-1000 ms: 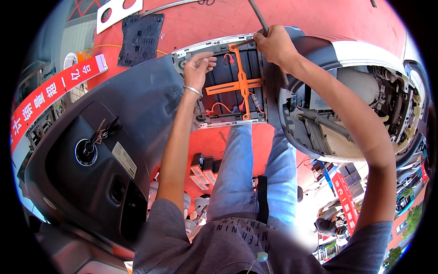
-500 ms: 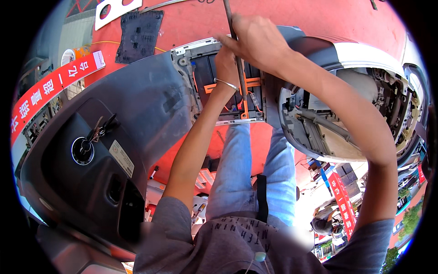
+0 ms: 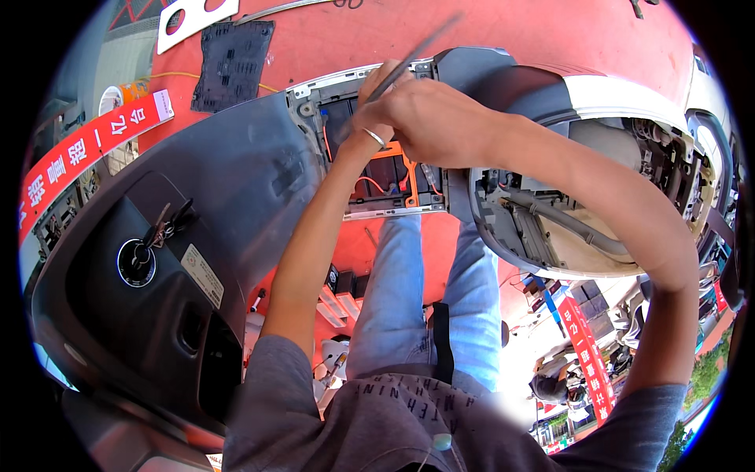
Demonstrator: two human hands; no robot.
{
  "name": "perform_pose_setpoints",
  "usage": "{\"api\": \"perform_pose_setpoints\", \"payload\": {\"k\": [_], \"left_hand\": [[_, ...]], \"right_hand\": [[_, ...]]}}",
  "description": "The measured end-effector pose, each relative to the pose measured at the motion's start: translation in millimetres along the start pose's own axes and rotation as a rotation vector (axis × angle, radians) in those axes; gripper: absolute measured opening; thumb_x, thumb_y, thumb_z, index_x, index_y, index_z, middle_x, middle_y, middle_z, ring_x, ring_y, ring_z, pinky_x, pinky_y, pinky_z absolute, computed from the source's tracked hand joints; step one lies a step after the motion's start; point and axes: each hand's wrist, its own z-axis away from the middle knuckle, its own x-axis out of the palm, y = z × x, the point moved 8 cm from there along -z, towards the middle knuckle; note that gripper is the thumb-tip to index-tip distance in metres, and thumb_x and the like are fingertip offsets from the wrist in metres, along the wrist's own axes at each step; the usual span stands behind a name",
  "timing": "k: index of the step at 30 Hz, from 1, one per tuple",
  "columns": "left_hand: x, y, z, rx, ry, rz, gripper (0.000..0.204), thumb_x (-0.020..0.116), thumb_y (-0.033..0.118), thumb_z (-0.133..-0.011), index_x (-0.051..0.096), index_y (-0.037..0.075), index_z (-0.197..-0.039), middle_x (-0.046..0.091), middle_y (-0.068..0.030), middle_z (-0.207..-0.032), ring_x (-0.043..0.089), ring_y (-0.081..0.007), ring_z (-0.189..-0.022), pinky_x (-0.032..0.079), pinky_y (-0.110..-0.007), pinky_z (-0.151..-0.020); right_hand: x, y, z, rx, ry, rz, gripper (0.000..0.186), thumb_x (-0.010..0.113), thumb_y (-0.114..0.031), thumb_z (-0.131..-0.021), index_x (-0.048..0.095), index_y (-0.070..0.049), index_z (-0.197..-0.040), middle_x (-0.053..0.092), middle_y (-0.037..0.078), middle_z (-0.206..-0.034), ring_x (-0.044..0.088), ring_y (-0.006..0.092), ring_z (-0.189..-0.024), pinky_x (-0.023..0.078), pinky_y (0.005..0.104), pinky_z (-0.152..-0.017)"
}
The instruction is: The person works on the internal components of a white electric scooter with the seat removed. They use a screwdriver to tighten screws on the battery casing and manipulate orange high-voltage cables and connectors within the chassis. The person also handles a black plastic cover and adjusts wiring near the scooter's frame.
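Working at upper centre of frame, over the open battery bay (image 3: 377,169) of a scooter. Right hand (image 3: 429,118) closing around a long thin rod-like tool (image 3: 409,59), shaft slanting up and to the right out of the fist, blurred at its far end. Left hand (image 3: 376,102) lying mostly behind the right one, bracelet at the wrist; grip not readable, so cannot tell whether closed or loose, though seeming to steady the tool's lower end. Tool tip hidden behind both hands, somewhere at the bay's upper rim.

Judging progress: panels already off, orange bracket (image 3: 403,161) and orange wiring exposed inside the bay, white rear body shell (image 3: 566,220) lying open at right of frame with its frame bars showing. Grey front leg shield (image 3: 181,212) and key in the ignition (image 3: 138,256) at left, untouched. Black mat (image 3: 230,53) lying on the red floor (image 3: 503,27) at upper left. Looking mid-job: access gained, the work on the fastening or fitting at the bay edge under way, reassembly of covers all left to do.
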Motion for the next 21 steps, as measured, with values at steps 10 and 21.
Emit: {"api": "perform_pose_setpoints", "payload": {"k": [10,21], "left_hand": [[-27,-11,-8,-0.073,0.039,-0.095,0.017,0.044,0.021,-0.087,0.049,0.004,-0.087,0.057,-0.0062,-0.070,0.055,-0.0171,-0.063,0.044,-0.030,-0.057],[7,-1,-7,0.059,-0.164,-0.177,0.019,0.042,0.018,-0.087,0.048,0.000,-0.086,0.057,-0.0097,-0.072,0.057,-0.0196,-0.068,0.045,-0.028,-0.065]], "right_hand": [[13,47,33,0.394,-0.415,-0.068,0.019,0.055,-0.004,-0.067,0.061,-0.002,-0.084,0.060,0.015,-0.075,0.059,0.0294,-0.076,0.046,0.0384,-0.063],[-48,69,29,0.238,0.021,0.692,0.013,0.049,-0.004,-0.066,0.058,-0.003,-0.075,0.058,0.014,-0.071,0.058,0.0268,-0.069,0.046,0.0343,-0.059]]}}
